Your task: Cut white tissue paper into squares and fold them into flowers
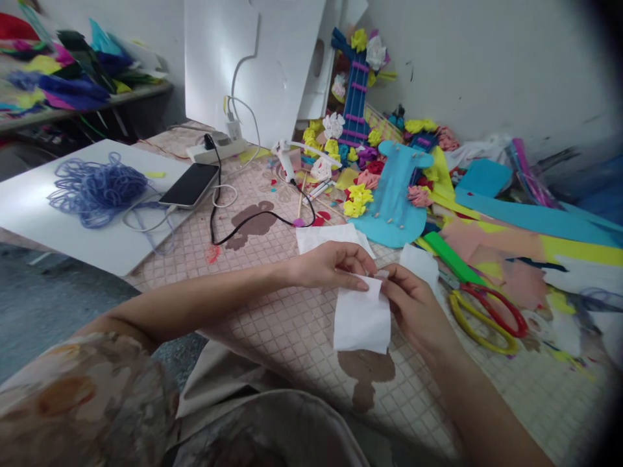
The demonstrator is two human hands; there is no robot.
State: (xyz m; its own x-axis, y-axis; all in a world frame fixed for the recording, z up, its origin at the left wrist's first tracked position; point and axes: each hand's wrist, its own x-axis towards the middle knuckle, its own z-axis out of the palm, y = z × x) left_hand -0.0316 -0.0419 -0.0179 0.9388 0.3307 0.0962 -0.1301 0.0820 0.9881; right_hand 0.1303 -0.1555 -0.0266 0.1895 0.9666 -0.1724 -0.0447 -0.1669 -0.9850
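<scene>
A small white paper piece [363, 318] hangs from my two hands over the patterned tablecloth. My left hand [341, 264] pinches its top edge between thumb and fingers. At the paper's upper right corner, my right hand [411, 301] grips it, the fingertips of both hands nearly meeting. The corner there looks folded or bunched. Behind my left hand lies another white sheet [331, 238], and one more white piece [419, 263] lies just beyond my right hand.
Scissors [487, 318] with red and yellow handles lie right. A glue gun [283, 162], its black cable [243, 224], a phone [189, 185] and blue yarn [100, 188] are left. Blue guitar-like shapes [399, 194] with crumpled paper flowers [357, 201] stand behind.
</scene>
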